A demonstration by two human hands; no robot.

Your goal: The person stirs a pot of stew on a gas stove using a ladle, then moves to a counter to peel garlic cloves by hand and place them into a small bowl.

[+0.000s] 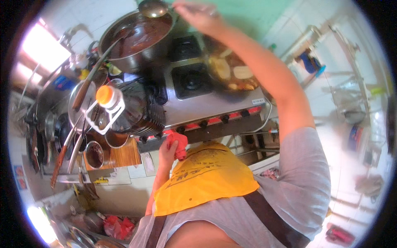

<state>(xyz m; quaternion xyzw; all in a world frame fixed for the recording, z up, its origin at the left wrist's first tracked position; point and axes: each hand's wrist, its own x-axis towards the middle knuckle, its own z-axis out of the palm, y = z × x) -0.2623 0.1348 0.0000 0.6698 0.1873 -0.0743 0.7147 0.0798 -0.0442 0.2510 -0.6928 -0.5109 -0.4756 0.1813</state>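
Observation:
My right hand, blurred, is raised over the far side of the stove, closed on a metal ladle. The ladle's bowl hangs above the right rim of a big metal pot. Dark reddish-brown liquid fills much of that pot, and a wooden-handled utensil leans out over its left side. Under my right forearm sits a wide pan of pale pieces of food in brown liquid, partly hidden by the arm. Low at the stove's front edge, my left hand is closed on a crumpled red cloth.
Left of the gas stove stands a big dark plastic jug with an orange cap and white handle. Beside it are metal bowls, a container of dark paste and long-handled utensils over a wooden board. Black knobs line the stove's front.

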